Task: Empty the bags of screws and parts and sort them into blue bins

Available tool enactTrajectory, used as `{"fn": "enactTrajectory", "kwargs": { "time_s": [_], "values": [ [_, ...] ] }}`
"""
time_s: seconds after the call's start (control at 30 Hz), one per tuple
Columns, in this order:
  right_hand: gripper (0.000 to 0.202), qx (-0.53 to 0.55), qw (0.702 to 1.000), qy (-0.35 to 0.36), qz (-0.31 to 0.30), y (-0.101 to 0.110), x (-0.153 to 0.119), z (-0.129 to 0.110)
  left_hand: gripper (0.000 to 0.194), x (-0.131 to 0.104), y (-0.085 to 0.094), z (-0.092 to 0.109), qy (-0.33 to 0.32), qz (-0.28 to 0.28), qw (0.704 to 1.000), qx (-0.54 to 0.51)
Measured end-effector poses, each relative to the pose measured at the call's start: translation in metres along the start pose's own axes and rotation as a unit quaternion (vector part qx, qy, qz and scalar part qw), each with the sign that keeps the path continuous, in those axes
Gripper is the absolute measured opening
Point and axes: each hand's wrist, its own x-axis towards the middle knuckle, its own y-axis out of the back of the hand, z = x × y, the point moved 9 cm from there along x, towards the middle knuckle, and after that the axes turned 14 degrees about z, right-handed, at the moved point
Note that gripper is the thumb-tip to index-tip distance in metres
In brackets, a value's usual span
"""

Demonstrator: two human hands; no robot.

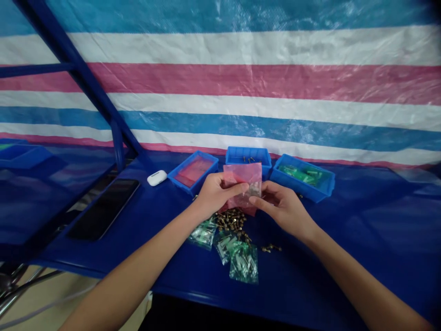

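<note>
Between both hands is a pink plastic bag (243,173), raised above the blue table. My left hand (217,194) pinches its left side with the thumb on the front. My right hand (284,206) grips the lower right part, where small contents show faintly through the film. Beneath the hands lies a pile of brass-coloured screws (232,219), partly hidden by the bag. Clear green-tinted bags of small pale parts (244,263) lie in front of the pile. A few loose screws (271,248) rest to the right.
Behind the hands stand a blue bin of pink bags (171,175), a blue bin with a few screws (248,150) and a blue bin of green bags (330,183). A phone (105,209) and a white earbud case (157,178) lie left, near a blue metal frame (86,76).
</note>
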Motion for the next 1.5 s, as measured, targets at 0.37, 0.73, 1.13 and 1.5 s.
{"fn": "enactTrajectory", "kwargs": {
  "time_s": [0.37,0.73,1.13,1.5],
  "values": [
    [0.025,0.078,0.995,-0.042,0.047,0.008,0.003,0.009,0.034,-0.005,-0.009,0.007,-0.006,-0.029,1.0,-0.006],
    [0.028,0.04,0.996,-0.017,0.079,0.017,0.007,0.005,0.025,0.037,0.12,0.072,-0.258,0.149,0.8,0.521],
    [0.028,0.002,0.997,0.002,0.078,0.017,0.006,-0.003,0.018,0.035,0.116,0.041,-0.212,-0.011,0.776,0.594],
    [0.029,-0.014,0.997,-0.005,0.073,0.019,0.007,0.002,0.03,0.024,0.121,0.037,-0.169,-0.079,0.825,0.533]
  ]
}}
